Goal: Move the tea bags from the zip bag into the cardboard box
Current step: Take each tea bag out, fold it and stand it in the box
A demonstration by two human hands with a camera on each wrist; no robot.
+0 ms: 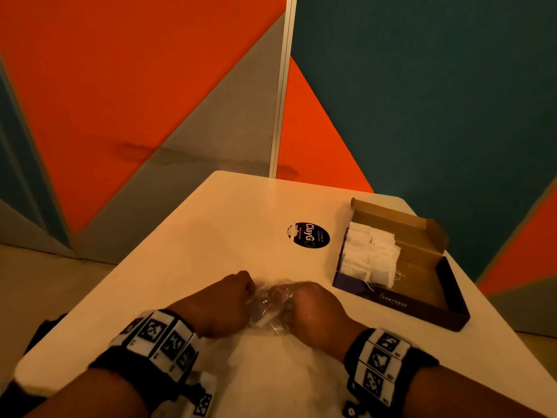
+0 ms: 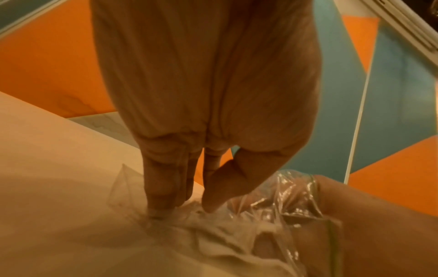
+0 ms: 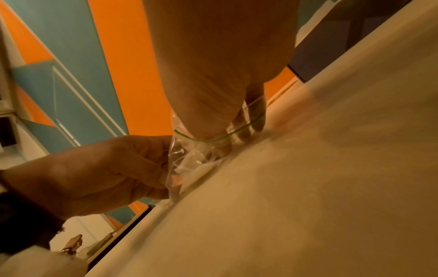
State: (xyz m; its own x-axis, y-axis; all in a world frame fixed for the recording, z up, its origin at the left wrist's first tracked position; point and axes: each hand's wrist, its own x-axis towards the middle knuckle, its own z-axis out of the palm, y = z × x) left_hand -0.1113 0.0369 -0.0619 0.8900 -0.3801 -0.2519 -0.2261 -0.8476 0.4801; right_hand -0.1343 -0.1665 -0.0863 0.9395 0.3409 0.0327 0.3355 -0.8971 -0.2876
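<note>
A clear zip bag [image 1: 268, 300] lies crumpled on the white table [image 1: 196, 236] between my two hands. My left hand [image 1: 251, 289] pinches the bag's closed end between thumb and fingers [image 2: 161, 206]. My right hand [image 1: 289, 303] reaches in through the green-lined mouth of the zip bag [image 3: 180, 150], its fingers curled on white tea bags [image 2: 225, 236] inside. To the right the cardboard box [image 1: 422, 285] lies open, and a stack of white tea bags [image 1: 370, 254] fills its left side.
A round black sticker [image 1: 308, 235] is on the table, left of the box. The table's far edge meets orange, grey and teal wall panels. The box's right half shows bare cardboard.
</note>
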